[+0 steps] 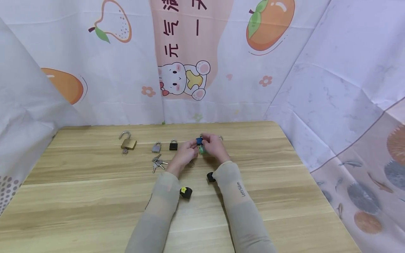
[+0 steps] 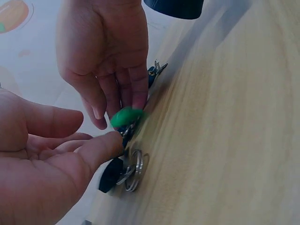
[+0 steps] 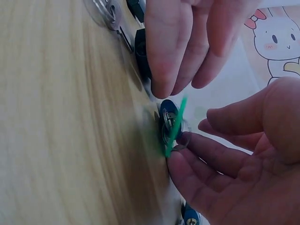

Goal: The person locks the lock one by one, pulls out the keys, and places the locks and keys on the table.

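Note:
A small blue padlock sits between the two hands near the far side of the table, with a green tag just in front of it. My left hand reaches in from the left; its fingers extend beside the padlock, thumb apart. From the other side, my right hand has its fingers at the metal ring and green tag, and its thumb stands clear in the right wrist view. The tag looks blurred. A dark piece with a metal ring lies below the left fingers.
To the left are a large brass padlock with its shackle open, a grey padlock, a black padlock and several keys. Another blue padlock lies beyond the right hand. A printed curtain hangs behind the table.

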A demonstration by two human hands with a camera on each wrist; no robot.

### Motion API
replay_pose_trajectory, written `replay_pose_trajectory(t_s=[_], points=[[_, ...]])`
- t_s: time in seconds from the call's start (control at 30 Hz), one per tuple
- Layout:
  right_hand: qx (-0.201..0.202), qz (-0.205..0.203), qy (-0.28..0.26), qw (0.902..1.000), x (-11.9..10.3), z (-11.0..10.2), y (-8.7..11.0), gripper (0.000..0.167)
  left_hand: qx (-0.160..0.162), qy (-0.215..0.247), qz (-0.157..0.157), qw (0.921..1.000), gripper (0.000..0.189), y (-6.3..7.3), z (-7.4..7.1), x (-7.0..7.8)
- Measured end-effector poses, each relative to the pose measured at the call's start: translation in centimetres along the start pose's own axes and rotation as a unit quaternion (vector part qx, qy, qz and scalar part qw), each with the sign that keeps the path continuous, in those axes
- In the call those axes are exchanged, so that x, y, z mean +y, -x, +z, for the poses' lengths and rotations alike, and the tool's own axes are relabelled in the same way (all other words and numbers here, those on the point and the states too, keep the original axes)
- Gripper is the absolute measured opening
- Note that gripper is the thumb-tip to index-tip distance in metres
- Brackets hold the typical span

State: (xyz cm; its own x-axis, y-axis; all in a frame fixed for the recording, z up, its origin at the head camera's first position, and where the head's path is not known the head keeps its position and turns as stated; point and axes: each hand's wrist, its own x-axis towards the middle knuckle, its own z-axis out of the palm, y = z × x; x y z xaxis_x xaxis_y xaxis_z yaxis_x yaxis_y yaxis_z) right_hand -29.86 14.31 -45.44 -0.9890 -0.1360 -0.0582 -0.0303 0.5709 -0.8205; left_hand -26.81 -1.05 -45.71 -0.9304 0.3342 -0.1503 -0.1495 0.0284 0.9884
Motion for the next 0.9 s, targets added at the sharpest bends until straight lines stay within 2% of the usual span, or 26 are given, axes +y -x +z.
replay_pose_trajectory(t_s=[0.2,0.4,0.53,0.73,0.9], points=[[0.005,0.000,0.002,1.0000,-0.1,0.3,0.1,0.037,-0.015,0.064,-0.023,0.9975,0.055,0.0,-0.1,0.1],[0.009,0.034,-0.022,0.9991,-0.1,0.4,0.1,0.040,0.002,0.071,-0.050,0.9962,0.055,0.1,-0.5,0.1],[0.006,0.061,-0.076,0.9952,-0.1,0.3,0.2,0.048,0.017,0.081,-0.052,0.9952,0.054,0.2,-0.6,0.1],[0.005,0.087,-0.182,0.9794,-0.4,0.3,0.2,0.050,0.052,0.109,-0.052,0.9913,0.051,0.2,-0.9,0.4],[0.012,0.091,-0.209,0.9737,-0.5,0.4,0.0,0.050,0.053,0.122,-0.049,0.9899,0.048,0.3,-1.0,0.5]])
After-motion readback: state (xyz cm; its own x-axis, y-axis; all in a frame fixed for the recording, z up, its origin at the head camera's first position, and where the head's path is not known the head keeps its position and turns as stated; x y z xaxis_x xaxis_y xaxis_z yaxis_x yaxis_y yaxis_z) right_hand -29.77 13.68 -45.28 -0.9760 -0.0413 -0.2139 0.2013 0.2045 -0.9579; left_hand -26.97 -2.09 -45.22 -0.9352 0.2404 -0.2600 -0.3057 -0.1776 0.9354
